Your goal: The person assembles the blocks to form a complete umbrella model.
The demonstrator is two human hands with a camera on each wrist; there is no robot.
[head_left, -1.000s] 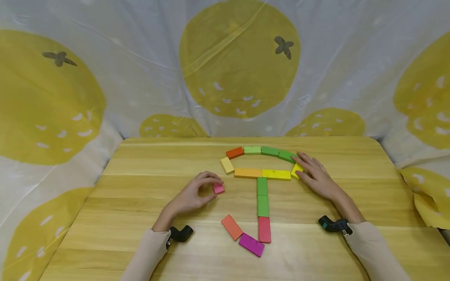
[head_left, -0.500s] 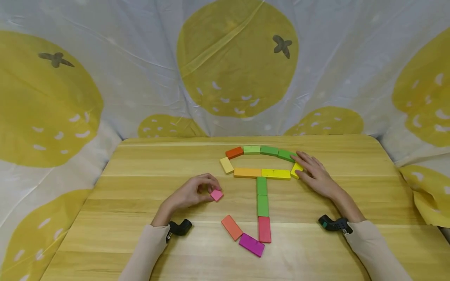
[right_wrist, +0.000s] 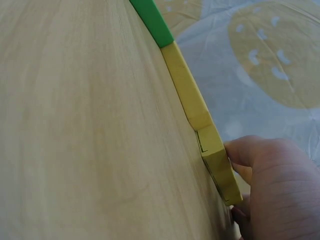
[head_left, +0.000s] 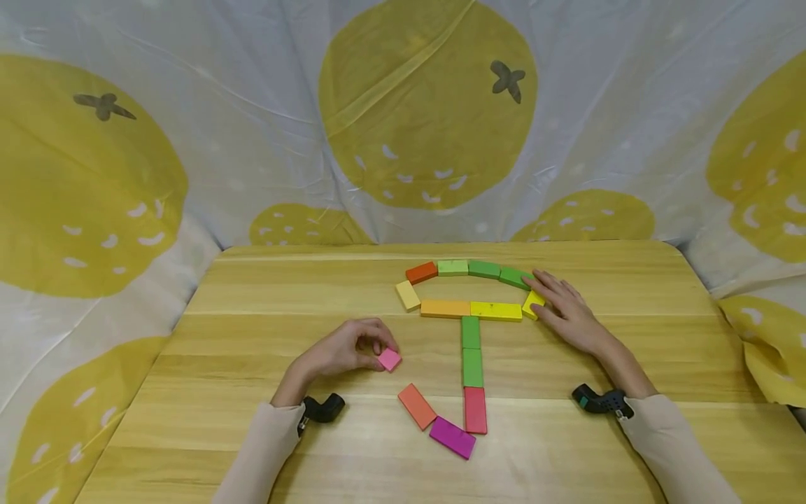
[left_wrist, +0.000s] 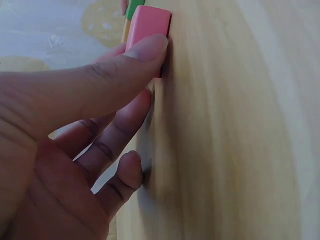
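Observation:
My left hand [head_left: 349,348] pinches a small pink block [head_left: 390,359] between thumb and fingers. In the left wrist view the thumb lies across the near face of that pink block [left_wrist: 150,25], close over the tabletop. At the right end of a curved outline of blocks, my right hand [head_left: 567,311] rests with its fingers extended, fingertips at the end of a green block [head_left: 515,278]. Its thumb touches a short yellow block [head_left: 531,306], also seen as the yellow block [right_wrist: 220,165] by the thumb in the right wrist view.
Flat coloured blocks lie umbrella-like: an orange block [head_left: 445,308] and a long yellow block [head_left: 496,311] under the arch, then a green and red stem. A purple block [head_left: 453,437] and a coral block [head_left: 417,406] curve left from its foot. A fruit-print curtain [head_left: 428,105] borders the wooden table [head_left: 252,294].
My left hand has drawn the pink block slightly toward me and turned it, so its top face now shows beyond the fingertips. The right hand stays at the yellow and green blocks.

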